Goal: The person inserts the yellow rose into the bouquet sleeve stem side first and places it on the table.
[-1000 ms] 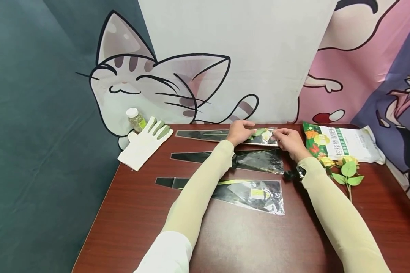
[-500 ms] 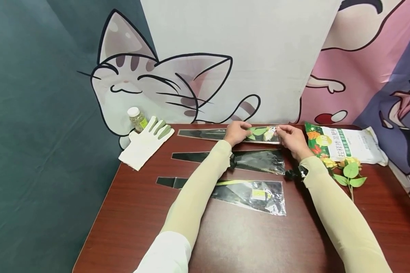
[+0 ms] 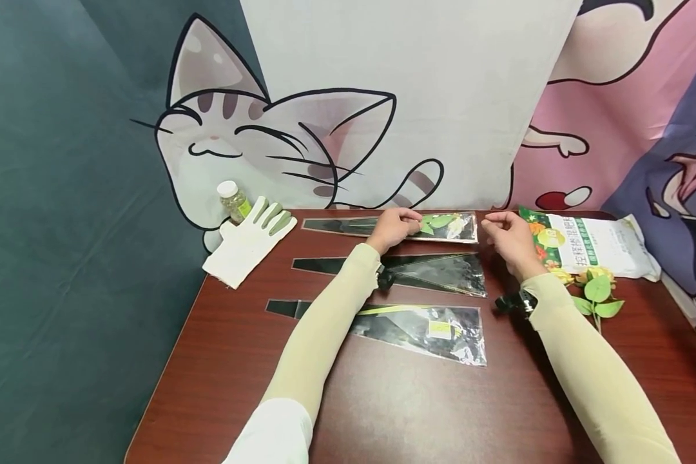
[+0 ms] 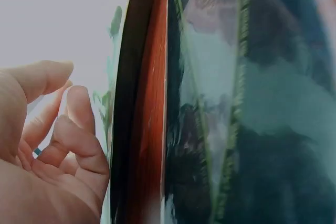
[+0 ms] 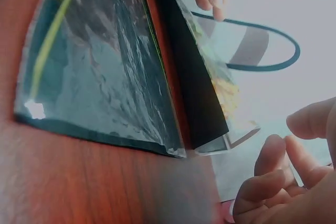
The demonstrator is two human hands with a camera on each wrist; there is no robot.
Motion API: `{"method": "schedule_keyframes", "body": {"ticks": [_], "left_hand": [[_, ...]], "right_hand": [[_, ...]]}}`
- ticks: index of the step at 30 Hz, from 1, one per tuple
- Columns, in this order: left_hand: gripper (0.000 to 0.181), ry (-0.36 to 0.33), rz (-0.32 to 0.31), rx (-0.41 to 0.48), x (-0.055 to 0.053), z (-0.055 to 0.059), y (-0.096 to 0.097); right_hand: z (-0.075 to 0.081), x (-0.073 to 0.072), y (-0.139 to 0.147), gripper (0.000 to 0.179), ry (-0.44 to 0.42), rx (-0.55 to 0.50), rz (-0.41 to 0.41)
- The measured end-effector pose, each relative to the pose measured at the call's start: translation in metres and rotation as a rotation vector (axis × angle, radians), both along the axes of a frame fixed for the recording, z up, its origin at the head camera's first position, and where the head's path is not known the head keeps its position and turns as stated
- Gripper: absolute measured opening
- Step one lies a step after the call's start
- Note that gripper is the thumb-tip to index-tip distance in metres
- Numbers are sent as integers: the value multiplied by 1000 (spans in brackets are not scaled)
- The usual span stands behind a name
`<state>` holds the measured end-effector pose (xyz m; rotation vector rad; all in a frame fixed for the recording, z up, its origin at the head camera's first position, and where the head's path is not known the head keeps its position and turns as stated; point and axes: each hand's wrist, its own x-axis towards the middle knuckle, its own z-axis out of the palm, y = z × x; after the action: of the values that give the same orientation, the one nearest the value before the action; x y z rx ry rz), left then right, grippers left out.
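At the table's back lies a clear flower sleeve with a dark backing. Inside it is a single rose with a pale yellow bloom and green leaves. My left hand hovers at the sleeve's middle, near the leaves; in the left wrist view its thumb and forefinger are apart with nothing between them. Just off the sleeve's wide right end is my right hand, fingers loosely bent and holding nothing. The right wrist view shows that end's mouth gaping slightly, beside the fingertips.
Two more flower sleeves lie nearer, a middle one and a front one with a yellow label. Yellow roses and a printed fertilizer bag are at right. White gloves and a lidded jar sit back left.
My right hand has let go of the far sleeve's wide end and moved right, away from it. My left hand has drawn slightly left and toward me. The rose stays inside the sleeve.
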<state>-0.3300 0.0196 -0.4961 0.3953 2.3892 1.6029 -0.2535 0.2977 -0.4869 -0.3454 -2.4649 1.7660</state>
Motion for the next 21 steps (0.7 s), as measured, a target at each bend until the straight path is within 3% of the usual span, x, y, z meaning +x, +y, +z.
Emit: {"method": "schedule_keyframes", "body": {"ticks": [6, 10, 13, 17, 21], "left_hand": [[21, 27, -56, -25, 12, 1, 1], [19, -9, -84, -9, 20, 3, -3], [22, -31, -101, -1, 25, 5, -6], [26, -5, -143, -30, 32, 7, -8], [24, 34, -189, -109, 37, 6, -10]], "right_hand": [[4, 14, -2, 31, 9, 64, 85], [3, 22, -7, 35, 36, 121, 164], [4, 28, -8, 37, 51, 238, 222], [5, 36, -7, 39, 49, 411, 284], [4, 40, -5, 42, 43, 491, 351]]}}
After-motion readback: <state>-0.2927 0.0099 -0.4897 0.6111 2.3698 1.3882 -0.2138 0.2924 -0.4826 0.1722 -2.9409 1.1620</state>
